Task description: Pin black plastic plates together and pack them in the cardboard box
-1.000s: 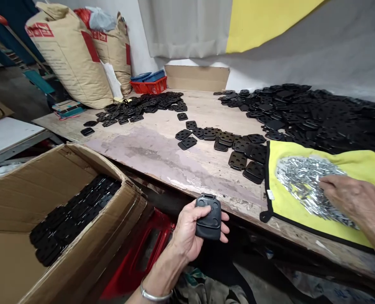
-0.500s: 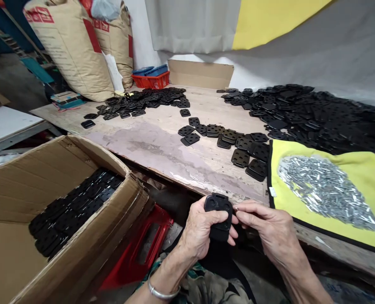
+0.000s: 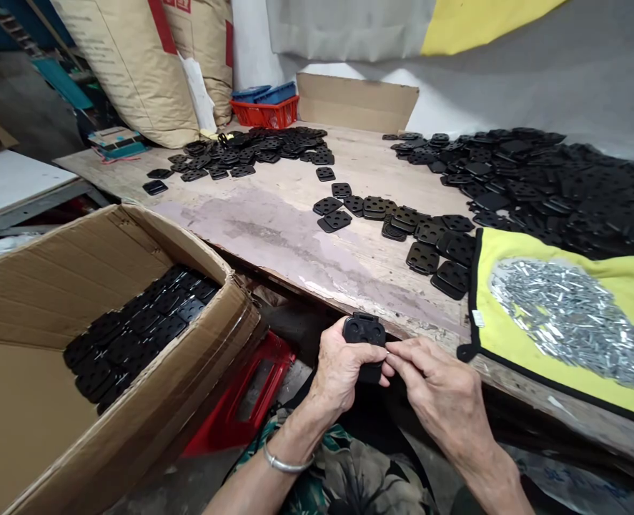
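My left hand (image 3: 341, 368) is closed around a black plastic plate (image 3: 364, 330) with rounded corners and round recesses, its thumb lying across the front. A hinge-like ridge runs along the plate's top edge. My right hand (image 3: 439, 390) pinches at the plate's right edge, its fingertips meeting the left thumb tip. Whatever sits in that pinch is too small and covered to make out. Both hands are in front of the table edge, above the lap. To the right, a heap of small silvery metal pins (image 3: 574, 322) lies on a yellow cloth (image 3: 525, 247) with black edging.
An open cardboard box (image 3: 188, 357) at the left holds stacked black plates (image 3: 139, 329). More black plates (image 3: 536, 172) are heaped on the wooden table (image 3: 274, 250). A red basket (image 3: 268, 113), large paper sacks (image 3: 134, 64) and a red plastic stool (image 3: 241, 408) are around it.
My right hand has moved left, bringing its pinched fingertips against the plate's edge and the left thumb. The left hand still holds the plate. The camera view has shifted slightly down and left.
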{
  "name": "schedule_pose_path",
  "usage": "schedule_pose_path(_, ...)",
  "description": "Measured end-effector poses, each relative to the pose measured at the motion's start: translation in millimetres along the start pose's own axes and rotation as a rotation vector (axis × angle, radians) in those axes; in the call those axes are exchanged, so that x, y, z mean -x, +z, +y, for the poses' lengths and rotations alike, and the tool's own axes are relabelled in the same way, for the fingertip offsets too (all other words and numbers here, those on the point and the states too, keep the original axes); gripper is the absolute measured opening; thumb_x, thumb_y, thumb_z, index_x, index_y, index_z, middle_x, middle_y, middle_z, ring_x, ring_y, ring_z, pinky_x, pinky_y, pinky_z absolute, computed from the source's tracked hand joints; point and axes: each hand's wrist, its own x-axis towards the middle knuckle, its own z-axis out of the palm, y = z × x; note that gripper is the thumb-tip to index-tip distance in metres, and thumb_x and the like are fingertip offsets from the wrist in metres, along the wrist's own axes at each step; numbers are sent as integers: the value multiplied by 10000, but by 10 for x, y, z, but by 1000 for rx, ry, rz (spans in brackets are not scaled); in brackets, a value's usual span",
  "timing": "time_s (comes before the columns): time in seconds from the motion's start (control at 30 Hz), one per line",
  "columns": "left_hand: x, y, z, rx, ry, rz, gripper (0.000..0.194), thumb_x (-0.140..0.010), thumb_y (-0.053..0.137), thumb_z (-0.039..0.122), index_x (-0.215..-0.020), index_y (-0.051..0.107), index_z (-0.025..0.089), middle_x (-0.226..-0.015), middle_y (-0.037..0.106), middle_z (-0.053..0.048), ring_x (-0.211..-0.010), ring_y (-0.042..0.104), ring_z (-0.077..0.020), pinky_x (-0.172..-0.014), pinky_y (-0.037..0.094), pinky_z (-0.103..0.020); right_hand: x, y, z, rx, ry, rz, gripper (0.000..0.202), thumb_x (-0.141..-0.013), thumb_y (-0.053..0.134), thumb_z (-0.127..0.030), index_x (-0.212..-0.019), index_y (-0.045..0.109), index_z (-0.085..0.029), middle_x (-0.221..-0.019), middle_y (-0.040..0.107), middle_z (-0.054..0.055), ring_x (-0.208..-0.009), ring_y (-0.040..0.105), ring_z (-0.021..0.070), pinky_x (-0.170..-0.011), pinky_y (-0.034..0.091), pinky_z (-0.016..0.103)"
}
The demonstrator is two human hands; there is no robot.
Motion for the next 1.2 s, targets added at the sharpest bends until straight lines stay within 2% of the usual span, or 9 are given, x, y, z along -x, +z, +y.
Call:
schedule_pose_path(0.13,17,19,16,-100,-25,10,321,-530,643,75,-819,522,142,-550,618,19,-417,585,-135,-371,483,-213,10,-5,-44,121,-62,-21,203,-881,466,-29,-940,650,-93,-785,608,76,-730,588,164,-666,469,277)
schedule_pose_path(0.27,35,49,22,-222,-36,2,300,-539,617,87,-816,526,156,-558,589,47,-421,561,-117,-379,461,-208,-32,-80,-102,242,-182,-112,286,-837,386,7,-781,630,-132,-692,564,60,-651,523,187,-623,404,332)
schedule_pose_path(0.33,56,33,34,-306,-45,-51,269,-572,617,117,-824,531,161,-579,585,43,-457,569,-123,-414,463,-219,-48,-154,-66,176,-157,-182,294,-840,381,-14,-763,630,-151,-661,555,45,-615,503,181,-595,388,326)
schedule_pose_path(0.47,145,-72,89,-729,95,-83,110,-679,581,167,-776,533,183,-594,532,44,-543,541,-112,-507,422,-213,-75,-310,120,-244,177,-230,154,-852,555,-139,-876,693,-204,-802,658,27,-701,601,159,-622,460,259)
schedule_pose_path(0.6,263,-158,90,-1281,374,-8,113,-775,485,134,-805,570,203,-659,552,19,-621,521,-119,-595,397,-228,-138,-255,185,-581,528,18,80,-750,745,-259,-827,726,-248,-827,694,-4,-729,633,153,-662,486,236)
schedule_pose_path(0.77,346,-173,-36,-1644,616,142,187,-805,455,100,-864,606,191,-776,622,-54,-719,575,-160,-667,411,-261,-199,62,23,-882,635,41,60,-725,750,-271,-742,742,-213,-861,727,46,-937,647,217,-883,468,315)
schedule_pose_path(0.93,365,-198,-43,-1796,600,239,200,-828,446,112,-882,624,186,-802,655,-65,-751,606,-170,-667,402,-272,-136,181,-32,-891,708,4,106,-712,743,-280,-774,749,-195,-906,738,71,-905,661,230,-839,495,332)
schedule_pose_path(1.07,388,-208,3,-1788,460,191,226,-837,423,134,-893,637,183,-824,680,-82,-791,629,-204,-671,389,-301,-106,153,-34,-656,597,-49,114,-788,661,-267,-821,742,-193,-884,742,56,-832,681,214,-758,533,314)
schedule_pose_path(1.2,426,-217,2,-1747,388,175,266,-847,394,175,-956,637,173,-853,675,-105,-841,620,-247,-714,376,-340,-125,122,-52,-367,209,-37,128,-853,584,-177,-856,708,-208,-857,740,27,-782,694,182,-705,548,279)
